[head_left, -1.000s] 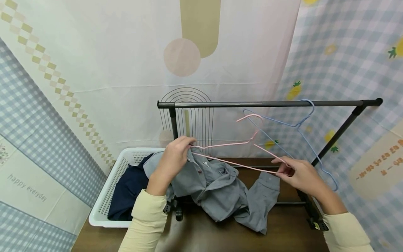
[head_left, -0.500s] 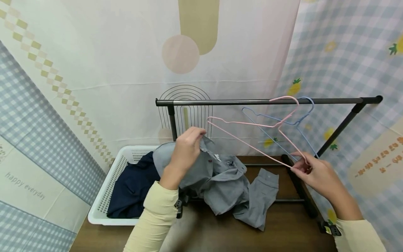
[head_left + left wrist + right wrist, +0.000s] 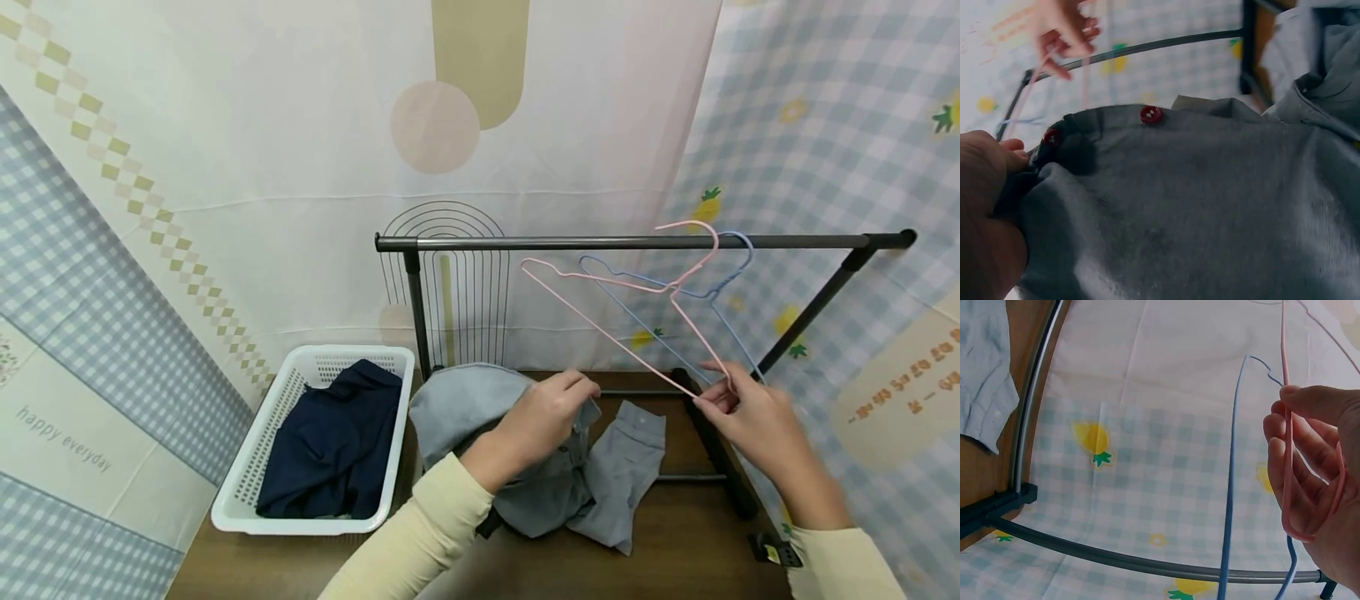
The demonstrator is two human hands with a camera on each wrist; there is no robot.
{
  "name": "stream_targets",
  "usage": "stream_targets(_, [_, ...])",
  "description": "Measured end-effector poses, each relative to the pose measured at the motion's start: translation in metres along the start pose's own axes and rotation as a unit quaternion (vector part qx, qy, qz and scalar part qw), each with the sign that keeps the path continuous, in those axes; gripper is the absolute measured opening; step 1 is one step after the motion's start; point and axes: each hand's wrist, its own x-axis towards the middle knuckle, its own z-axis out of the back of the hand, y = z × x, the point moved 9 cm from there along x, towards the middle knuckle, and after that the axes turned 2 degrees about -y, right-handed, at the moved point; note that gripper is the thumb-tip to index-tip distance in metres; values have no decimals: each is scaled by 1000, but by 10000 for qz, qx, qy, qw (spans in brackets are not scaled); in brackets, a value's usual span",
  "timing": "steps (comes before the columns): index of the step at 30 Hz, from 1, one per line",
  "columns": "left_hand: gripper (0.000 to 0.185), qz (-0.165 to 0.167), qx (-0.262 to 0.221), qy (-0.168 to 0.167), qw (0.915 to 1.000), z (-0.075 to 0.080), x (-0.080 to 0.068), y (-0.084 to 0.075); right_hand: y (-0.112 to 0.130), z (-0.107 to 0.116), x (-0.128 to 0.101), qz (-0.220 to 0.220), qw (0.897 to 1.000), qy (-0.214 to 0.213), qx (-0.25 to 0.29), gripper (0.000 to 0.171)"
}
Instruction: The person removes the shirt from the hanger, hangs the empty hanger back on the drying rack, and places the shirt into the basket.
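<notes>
My left hand holds the edge of a grey button-up shirt that lies bunched on the table, one sleeve spread to the right. The left wrist view shows the fingers at the shirt's edge beside a dark red button. Over to the right, my right hand pinches one lower corner of a pink wire hanger. In the right wrist view, thumb and fingers close on the pink wire. The hanger is held up in front of the rack bar, with no cloth on it.
A black clothes rack stands across the back. A blue hanger hangs from its right part, just behind the pink one. At left, a white perforated basket contains dark navy cloth. Beneath is a brown wooden table.
The pink hanger has come out of the shirt and moved up and right with my right hand. My left hand, gripping the shirt, has moved right and down, turning the cloth over.
</notes>
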Motion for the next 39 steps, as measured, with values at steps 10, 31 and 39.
stream_targets(10, [23, 358, -158, 872, 9954, -50, -37, 22, -9, -5, -4, -404, 9991, -59, -73, 52])
stream_targets(31, [38, 2088, -623, 2298, 9485, -78, -87, 76, -41, -11, -22, -1168, 9925, -178, -317, 46])
stream_targets(39, [38, 2657, -219, 1625, 9500, -34, -98, 104, -56, -7, -25, -1322, 9903, -65, -427, 44])
